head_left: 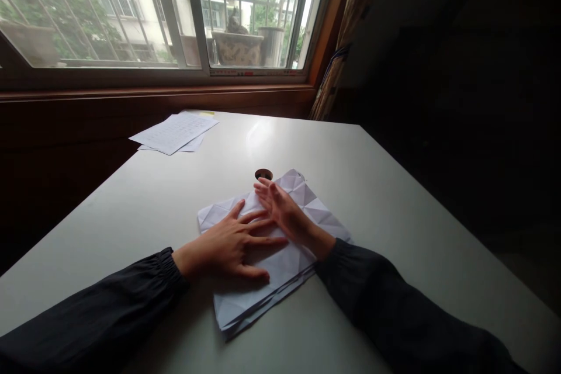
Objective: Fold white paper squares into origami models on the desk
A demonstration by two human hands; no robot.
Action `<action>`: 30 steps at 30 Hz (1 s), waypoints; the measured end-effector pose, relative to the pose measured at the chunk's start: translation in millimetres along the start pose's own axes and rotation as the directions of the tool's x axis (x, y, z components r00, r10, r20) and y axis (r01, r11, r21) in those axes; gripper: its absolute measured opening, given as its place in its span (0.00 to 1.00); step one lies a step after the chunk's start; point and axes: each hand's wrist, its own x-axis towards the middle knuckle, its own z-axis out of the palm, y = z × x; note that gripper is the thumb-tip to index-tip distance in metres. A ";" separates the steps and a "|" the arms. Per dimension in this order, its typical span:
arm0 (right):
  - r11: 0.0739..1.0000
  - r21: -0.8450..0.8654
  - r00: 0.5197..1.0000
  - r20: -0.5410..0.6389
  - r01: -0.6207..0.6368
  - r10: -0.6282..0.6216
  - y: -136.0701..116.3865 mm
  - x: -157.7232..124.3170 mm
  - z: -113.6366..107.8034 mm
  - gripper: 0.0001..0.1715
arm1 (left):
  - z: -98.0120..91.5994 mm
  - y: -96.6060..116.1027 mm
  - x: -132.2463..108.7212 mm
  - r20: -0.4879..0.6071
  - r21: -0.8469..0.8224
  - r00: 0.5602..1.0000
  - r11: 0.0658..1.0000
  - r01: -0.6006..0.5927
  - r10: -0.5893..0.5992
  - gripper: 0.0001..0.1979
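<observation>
Creased white paper sheets (245,302) lie in a loose stack on the white table, with fold lines crossing the top one. My left hand (239,243) rests palm down on the stack, its fingers spread. Beside it, my right hand (287,216) is tilted on its edge over the upper part of the paper, fingers stretched out and holding nothing. The two hands overlap slightly in view near the middle of the sheet. Parts of the paper under both hands are hidden.
Printed papers (175,131) lie at the table's far left edge. A round cable hole (263,175) sits just beyond the stack. Behind the white table (109,234) are a barred window (205,17) and a tied curtain (335,76). The right side is dark.
</observation>
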 end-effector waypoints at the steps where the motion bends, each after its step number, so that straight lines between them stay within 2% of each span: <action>1: 0.991 0.124 0.997 -0.047 -0.047 0.053 4.3 6.5 -6.7 0.44 | 0.6 -0.6 -0.1 0.004 -0.005 1.000 1.000 0.006 -0.006 0.36; 4: 0.942 0.324 0.977 -0.156 -0.086 0.143 7.0 12.4 -37.0 0.41 | 1.1 -2.9 -2.5 0.001 -0.015 1.000 1.000 0.012 -0.012 0.36; 7: 0.942 0.332 0.963 -0.236 -0.050 0.134 -2.9 3.1 -63.9 0.34 | -1.0 -4.4 -5.5 -0.015 -0.021 1.000 1.000 0.006 -0.006 0.36; 10: 0.954 0.298 0.951 -0.285 -0.032 0.121 -11.7 -7.5 -77.5 0.32 | -3.8 -4.1 -7.4 -0.019 -0.019 1.000 1.000 -0.001 0.000 0.36; 12: 0.973 0.232 0.947 -0.307 -0.017 0.089 -13.4 -13.2 -77.6 0.32 | -5.0 -3.1 -8.5 -0.019 -0.015 1.000 1.000 -0.002 0.002 0.36; 14: 0.998 0.059 0.955 -0.298 0.023 -0.004 -12.2 -19.6 -69.3 0.32 | -5.2 -1.8 -9.7 -0.019 -0.013 1.000 1.000 0.000 -0.001 0.36; 16: 0.980 -0.175 0.970 -0.205 0.095 -0.131 -8.7 -27.5 -52.4 0.34 | -4.3 -0.9 -11.0 -0.020 -0.012 1.000 1.000 0.002 -0.003 0.35; 18: 0.943 -0.285 0.979 -0.049 0.175 -0.196 -3.3 -35.7 -30.6 0.36 | -2.9 -0.7 -12.1 -0.019 -0.012 1.000 1.000 0.000 0.000 0.35; 20: 0.968 -0.190 0.986 0.023 0.166 -0.165 2.6 -41.9 -11.5 0.33 | -2.0 -0.9 -12.7 -0.013 -0.013 1.000 1.000 -0.002 0.002 0.36; 23: 0.992 0.099 0.993 -0.100 0.079 -0.069 7.7 -46.1 -4.6 0.28 | -2.7 -1.7 -12.8 -0.001 -0.026 1.000 1.000 0.007 -0.007 0.36; 26: 0.963 0.258 0.963 -0.269 0.073 -0.001 4.9 -50.1 -30.0 0.22 | -4.3 -3.0 -13.3 0.005 -0.045 1.000 0.999 0.016 -0.016 0.36; 30: 0.972 0.213 0.910 -0.414 0.096 0.001 -6.7 -62.0 -75.4 0.17 | -3.0 -5.2 -15.8 -0.011 -0.050 1.000 0.999 0.007 -0.007 0.36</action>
